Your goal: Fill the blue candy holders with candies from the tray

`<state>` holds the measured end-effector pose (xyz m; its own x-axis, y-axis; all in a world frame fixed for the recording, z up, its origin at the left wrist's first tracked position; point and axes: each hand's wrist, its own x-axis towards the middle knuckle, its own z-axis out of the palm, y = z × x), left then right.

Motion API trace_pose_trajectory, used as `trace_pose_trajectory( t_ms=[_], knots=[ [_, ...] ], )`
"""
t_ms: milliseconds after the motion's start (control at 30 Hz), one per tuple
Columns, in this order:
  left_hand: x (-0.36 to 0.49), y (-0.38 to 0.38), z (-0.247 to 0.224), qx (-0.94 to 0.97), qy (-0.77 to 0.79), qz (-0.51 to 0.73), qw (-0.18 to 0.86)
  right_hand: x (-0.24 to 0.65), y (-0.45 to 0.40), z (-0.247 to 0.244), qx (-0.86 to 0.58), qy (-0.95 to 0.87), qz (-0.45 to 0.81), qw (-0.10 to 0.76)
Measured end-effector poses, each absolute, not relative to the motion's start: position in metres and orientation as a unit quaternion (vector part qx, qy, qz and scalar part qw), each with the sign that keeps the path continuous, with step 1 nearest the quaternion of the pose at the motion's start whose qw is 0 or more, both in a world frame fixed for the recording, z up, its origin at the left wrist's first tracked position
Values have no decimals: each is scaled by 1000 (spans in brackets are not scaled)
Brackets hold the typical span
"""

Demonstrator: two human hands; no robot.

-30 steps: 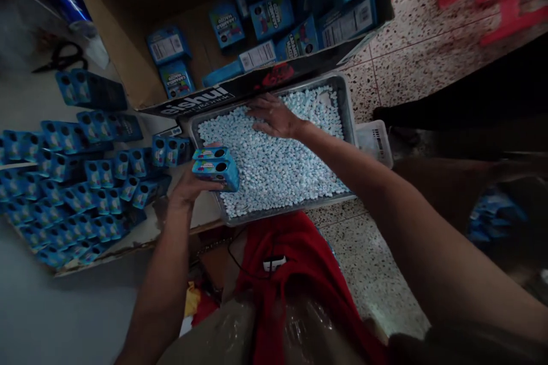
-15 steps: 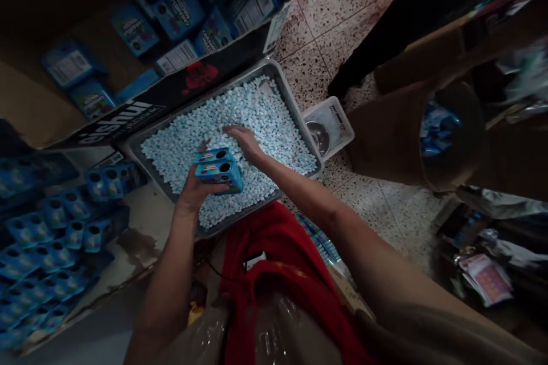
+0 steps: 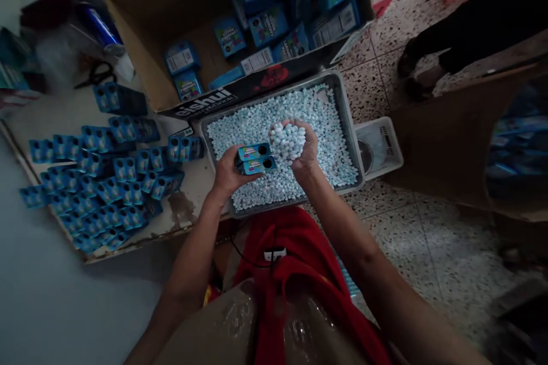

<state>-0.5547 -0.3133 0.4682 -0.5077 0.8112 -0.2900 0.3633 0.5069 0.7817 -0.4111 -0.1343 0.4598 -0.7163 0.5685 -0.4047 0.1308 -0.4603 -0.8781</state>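
My left hand (image 3: 231, 174) is closed around two small blue boxes (image 3: 257, 158), held side by side with a dark round hole showing in the top of each. Close on their right, my right hand (image 3: 309, 148) is cupped, palm up, around a heaped handful of small pale blue and white candies (image 3: 287, 141). Both hands are over a grey metal tray (image 3: 349, 125) filled with a layer of the same candies. Part of the left fingers is hidden behind the boxes.
An open cardboard carton (image 3: 141, 57) with blue packs stands behind the tray. Many blue boxes (image 3: 124, 194) stand in rows on the table at left, near black scissors (image 3: 100, 73). A white plastic basket (image 3: 385, 148) holds a metal bowl (image 3: 365, 155). Another person's legs (image 3: 462, 40) are at right.
My right hand has come up out of the candies with a handful and turned palm up beside the boxes. The left hand still holds the two boxes. The view has swung left.
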Motion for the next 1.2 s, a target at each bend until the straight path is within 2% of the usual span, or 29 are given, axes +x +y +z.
trace_pose_trajectory(
  t_ms=[100,200,433,567,833,1200],
  knots=[
    [-549,-312,470,377,802,317,340,-419,-147,484,-360,-479,777,195],
    [-547,-312,471,389,806,308,323,-426,-154,493,-345,-507,762,207],
    [-550,-317,449,445,804,329,215,-438,-155,496,-307,-378,814,316],
    [-551,-314,438,432,813,349,175,-441,-154,499,-295,-355,821,337],
    [-549,-306,434,434,806,364,171,-442,-147,498,-315,-318,829,337],
    [-547,-301,437,443,786,387,189,-439,-148,485,-280,-426,783,357]
  ],
)
